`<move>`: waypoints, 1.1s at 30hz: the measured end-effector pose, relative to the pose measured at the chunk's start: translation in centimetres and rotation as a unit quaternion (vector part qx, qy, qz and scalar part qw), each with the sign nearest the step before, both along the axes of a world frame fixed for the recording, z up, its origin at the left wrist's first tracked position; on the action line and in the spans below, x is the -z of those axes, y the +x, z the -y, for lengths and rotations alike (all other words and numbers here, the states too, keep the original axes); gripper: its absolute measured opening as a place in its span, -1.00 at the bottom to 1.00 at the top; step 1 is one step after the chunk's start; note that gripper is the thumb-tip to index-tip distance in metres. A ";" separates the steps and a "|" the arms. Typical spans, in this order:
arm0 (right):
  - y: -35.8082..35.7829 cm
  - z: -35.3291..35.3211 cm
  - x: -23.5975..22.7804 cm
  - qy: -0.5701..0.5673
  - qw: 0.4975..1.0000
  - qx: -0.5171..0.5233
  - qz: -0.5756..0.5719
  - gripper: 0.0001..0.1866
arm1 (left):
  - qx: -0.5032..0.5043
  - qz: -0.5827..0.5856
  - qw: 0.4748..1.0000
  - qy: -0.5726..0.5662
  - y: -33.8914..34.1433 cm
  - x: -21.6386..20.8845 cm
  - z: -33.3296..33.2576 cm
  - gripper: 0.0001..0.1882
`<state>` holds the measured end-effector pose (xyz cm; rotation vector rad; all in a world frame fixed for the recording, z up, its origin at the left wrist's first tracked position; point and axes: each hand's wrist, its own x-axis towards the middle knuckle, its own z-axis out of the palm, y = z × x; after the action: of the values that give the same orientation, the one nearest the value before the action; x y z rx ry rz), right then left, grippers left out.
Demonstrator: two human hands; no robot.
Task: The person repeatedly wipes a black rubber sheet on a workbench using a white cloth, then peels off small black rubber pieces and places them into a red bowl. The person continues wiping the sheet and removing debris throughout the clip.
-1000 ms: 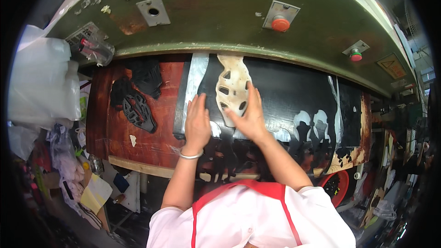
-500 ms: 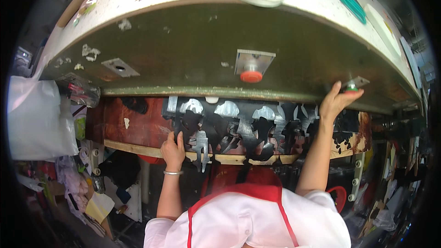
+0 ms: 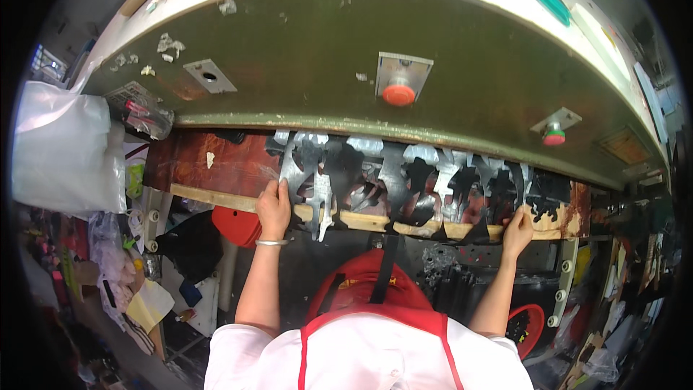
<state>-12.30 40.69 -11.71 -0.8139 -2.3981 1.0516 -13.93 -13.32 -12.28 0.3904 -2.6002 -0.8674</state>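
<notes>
A black cut-out sheet [image 3: 392, 184], full of shaped holes and hanging strips, lies across a reddish-brown board [image 3: 238, 162] with a pale wooden front edge. My left hand [image 3: 273, 207] is closed on the sheet's left edge, a bracelet on the wrist. On the opposite side, my right hand [image 3: 517, 232] pinches the right edge near the board's front. Some strips droop over the wooden edge toward me. The sheet's far side is partly hidden under the green machine beam [image 3: 289, 43].
The beam bears a red push button [image 3: 398, 94] and a green-and-red button [image 3: 554, 135]. Clear plastic bags [image 3: 68, 152] hang at the left. Teal-handled scissors [image 3: 546, 0] lie on top. A red stool [image 3: 375, 282] and red containers [image 3: 237, 225] stand below.
My right hand has come down from the green-and-red button to the sheet's right edge. My left hand stays at the left edge. The view has shifted, showing more of the floor below.
</notes>
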 end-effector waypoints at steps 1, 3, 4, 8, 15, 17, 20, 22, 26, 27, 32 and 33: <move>0.8 -0.1 0.7 0.070 0.997 -0.011 0.007 -0.61 | 0.006 -0.005 1.000 -0.001 0.2 0.4 0.1 -0.69; 2.1 -0.4 1.6 0.029 0.999 -0.022 0.004 -0.64 | 0.009 0.015 1.000 0.007 1.3 1.0 0.3 -0.71; 2.7 -0.6 1.9 0.033 0.998 -0.055 -0.026 -0.65 | 0.016 0.017 1.000 0.015 2.2 1.1 0.4 -0.71; 5.9 -0.8 0.8 -0.181 0.982 0.037 -0.029 -0.77 | 0.045 -0.014 0.999 0.017 7.0 0.4 0.4 -0.72; -2.0 15.7 -7.0 -0.037 0.971 -0.130 -0.198 -0.64 | 0.001 0.044 0.989 0.138 10.6 -3.6 1.4 -0.83; -3.0 25.4 -7.2 -0.018 0.948 -0.286 -0.141 -0.32 | 0.043 -0.049 0.998 0.018 8.3 -4.5 0.9 -0.73; 1.0 35.2 -6.1 0.054 0.915 -0.399 0.004 0.22 | 0.159 -0.084 0.979 -0.097 5.6 -4.7 -0.8 -0.61; 2.6 37.1 -5.3 0.068 0.933 -0.353 -0.003 0.13 | 0.211 0.009 0.967 -0.143 5.7 -4.5 -1.8 -0.53; 6.1 36.4 -5.8 -0.021 0.934 -0.355 -0.038 0.04 | 0.215 0.043 0.962 -0.164 9.4 -3.8 -1.8 -0.51; 6.5 35.8 -6.3 -0.064 0.929 -0.363 -0.017 0.04 | 0.222 0.040 0.961 -0.161 10.2 -3.6 -1.7 -0.50; 7.8 29.6 -9.1 -0.643 0.714 -0.260 -0.101 -0.04 | 0.228 0.052 0.960 -0.157 13.0 -3.9 -1.0 -0.49; 8.4 29.2 -9.4 -0.539 0.786 -0.278 -0.120 -0.05 | 0.232 0.057 0.958 -0.158 13.3 -4.0 -0.9 -0.49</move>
<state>-3.95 11.47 -2.32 -0.1644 -1.6622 2.6661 -0.65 -12.38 -8.25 -0.2779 -2.9257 -0.5537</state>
